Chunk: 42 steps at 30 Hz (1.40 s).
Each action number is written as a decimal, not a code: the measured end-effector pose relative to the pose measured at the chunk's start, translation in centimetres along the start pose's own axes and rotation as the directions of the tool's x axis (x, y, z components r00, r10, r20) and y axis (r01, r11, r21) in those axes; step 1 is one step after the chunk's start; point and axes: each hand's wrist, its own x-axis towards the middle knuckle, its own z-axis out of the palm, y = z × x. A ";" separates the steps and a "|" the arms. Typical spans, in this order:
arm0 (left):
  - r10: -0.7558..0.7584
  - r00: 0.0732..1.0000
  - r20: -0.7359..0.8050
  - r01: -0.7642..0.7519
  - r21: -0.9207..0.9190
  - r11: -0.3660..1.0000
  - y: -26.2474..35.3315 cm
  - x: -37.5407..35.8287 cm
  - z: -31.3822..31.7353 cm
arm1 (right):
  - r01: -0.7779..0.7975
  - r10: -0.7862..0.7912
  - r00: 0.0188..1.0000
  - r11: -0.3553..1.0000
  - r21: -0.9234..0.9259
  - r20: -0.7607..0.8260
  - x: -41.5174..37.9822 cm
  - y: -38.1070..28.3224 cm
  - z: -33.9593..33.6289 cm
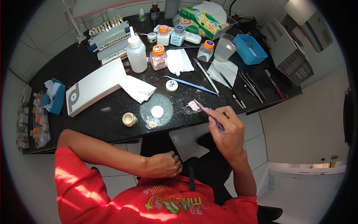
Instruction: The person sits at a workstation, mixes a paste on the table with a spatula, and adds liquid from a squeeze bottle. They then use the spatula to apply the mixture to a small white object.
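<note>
My right hand (226, 128) grips a slim spatula (200, 106) with a dark handle. Its tip touches a small heap of pale pink material (193, 105) on the black counter. Curled closed near my lap, my left hand (165, 164) shows its back, and nothing is visible in it. Between the hands on the counter are an open jar (129, 119) of cream-coloured material, a crumpled clear scrap (152, 122) and a bright round light patch (157, 111). A white lid (172, 86) with black writing lies behind them, beside a long blue instrument (192, 85).
A white squeeze bottle (137, 54), orange-capped jars (158, 58) and a glass of water (225, 47) stand farther back. Brushes and tweezers (253, 86) lie at right near a blue basket (250, 49). A white box (97, 86) sits left, with a tooth shade guide (110, 35) behind.
</note>
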 end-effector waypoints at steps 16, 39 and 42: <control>-0.014 0.999 0.033 0.013 0.017 1.000 0.6 -0.4 0.1 | -0.039 0.039 0.998 0.999 0.011 0.052 0.3 -0.3 0.3; 0.014 0.987 0.159 -0.015 0.001 1.000 1.1 -0.4 -0.7 | 0.086 -0.132 0.985 0.937 -0.339 -0.112 10.9 2.2 -9.4; 0.021 0.986 0.163 -0.019 -0.018 1.000 1.4 -0.5 -0.5 | 0.011 -0.041 0.997 0.920 -0.392 -0.069 16.2 4.9 -11.0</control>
